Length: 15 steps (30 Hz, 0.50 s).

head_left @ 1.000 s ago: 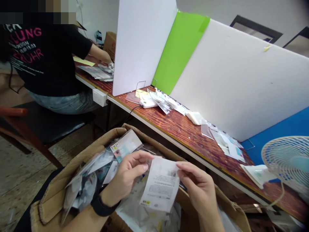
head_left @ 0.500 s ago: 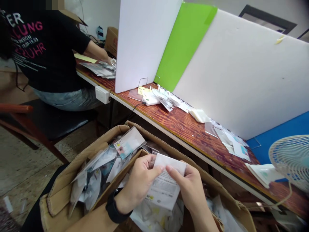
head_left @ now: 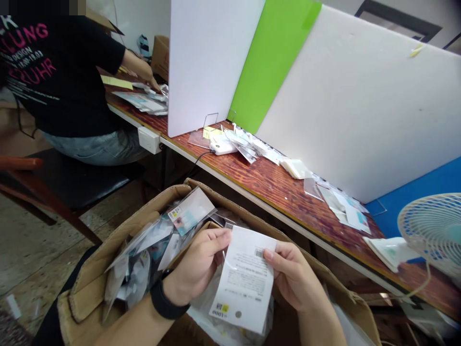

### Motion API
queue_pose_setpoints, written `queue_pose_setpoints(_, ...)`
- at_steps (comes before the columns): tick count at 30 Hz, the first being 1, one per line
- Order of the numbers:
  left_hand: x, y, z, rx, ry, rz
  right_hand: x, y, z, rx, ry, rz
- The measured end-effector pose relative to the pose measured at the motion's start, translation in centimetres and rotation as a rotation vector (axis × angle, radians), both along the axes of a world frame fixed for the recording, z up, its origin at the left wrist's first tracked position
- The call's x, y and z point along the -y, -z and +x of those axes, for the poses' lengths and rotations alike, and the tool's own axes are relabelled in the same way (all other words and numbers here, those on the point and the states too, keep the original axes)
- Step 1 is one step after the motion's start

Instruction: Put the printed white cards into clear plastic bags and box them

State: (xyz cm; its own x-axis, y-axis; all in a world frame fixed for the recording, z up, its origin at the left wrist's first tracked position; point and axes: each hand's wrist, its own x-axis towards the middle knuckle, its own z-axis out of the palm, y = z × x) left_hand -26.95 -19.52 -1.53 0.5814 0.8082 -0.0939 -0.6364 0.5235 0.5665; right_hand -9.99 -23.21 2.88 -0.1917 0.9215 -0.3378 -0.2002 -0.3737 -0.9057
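Note:
Both my hands hold a white printed packet [head_left: 245, 283] above an open cardboard box [head_left: 82, 300]. Its face shows small text, a barcode and a yellow-marked label. My left hand [head_left: 196, 264] pinches its left edge, with a black wristband [head_left: 167, 300] on that wrist. My right hand [head_left: 293, 276] grips its right edge. Beneath and beside my hands, the box holds several clear and white packets, including a card in clear plastic [head_left: 190, 211]. My hands hide part of the box's contents.
A co-worker in a black T-shirt [head_left: 65, 72] sits at a wooden table [head_left: 273, 187], handling packets behind a white divider [head_left: 205, 62]. Packets and a white device [head_left: 221, 144] lie on the table. A white-and-blue fan [head_left: 432, 230] stands at the right.
My hands have moved apart and now hold the packet by its side edges, showing more of its printed face. The co-worker's hands have shifted on the table.

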Motion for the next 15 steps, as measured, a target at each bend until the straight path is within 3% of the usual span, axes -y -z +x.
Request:
queue_pose_setpoints(5,0.0,0.0,-0.7,0.032,0.051,0.078,0.6,-0.3,1.1,0.002,-0.098,0.070)
queue_pose_setpoints(9,0.0,-0.1,-1.2,0.048,0.032,0.056,0.5,-0.2,0.9,-0.026,-0.066,0.116)
queue_pose_setpoints(12,-0.4,-0.3,-1.5,0.075,-0.022,0.065,-0.1,0.0,1.4,-0.025,0.059,0.154)
queue_pose_setpoints(15,-1.2,-0.2,-1.6,-0.026,-0.227,0.073,-0.7,0.4,2.8,-0.051,0.368,0.314)
